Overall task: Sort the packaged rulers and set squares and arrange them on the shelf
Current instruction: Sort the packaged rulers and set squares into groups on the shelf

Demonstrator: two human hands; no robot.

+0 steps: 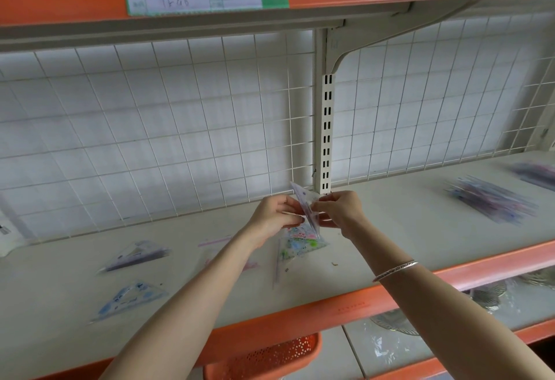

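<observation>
Set square (304, 199) — pinched between left hand (274, 214), right hand (342, 210).

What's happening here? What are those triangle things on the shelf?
A person is sorting packaged rulers and set squares on a grey shelf. Right now the left hand and the right hand both pinch one clear set square pack, held up on edge just above the shelf. A colourful pack shows right below the hands. Two triangle packs lie flat to the left, and a blurry pile of packs lies far to the right.
</observation>
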